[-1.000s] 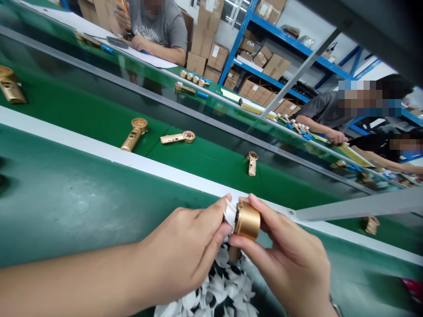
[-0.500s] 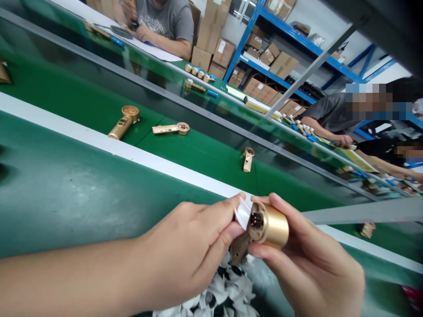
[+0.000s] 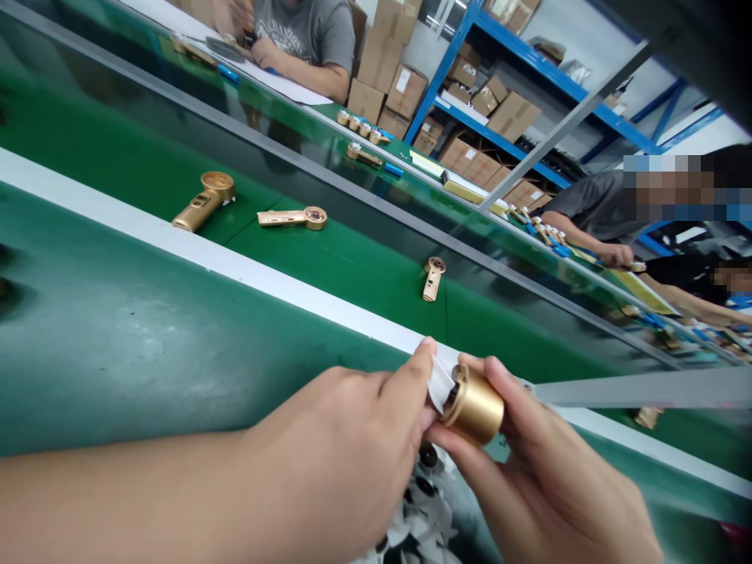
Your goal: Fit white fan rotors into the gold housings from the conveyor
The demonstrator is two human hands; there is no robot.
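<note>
Gold cylinder (image 3: 473, 406) turned, clamped by right fingers (image 3: 499, 388); left fingers (image 3: 420, 364) pinch white paper (image 3: 440, 384).

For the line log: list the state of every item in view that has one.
left hand, pinching the white wrapper
right hand, clasping the gold metal cylinder
white wrapper, bent against the cylinder's end
gold metal cylinder, held tilted above the belt
three gold handled parts, lying apart on the green conveyor belt
cardboard boxes, stacked on blue shelving
</note>
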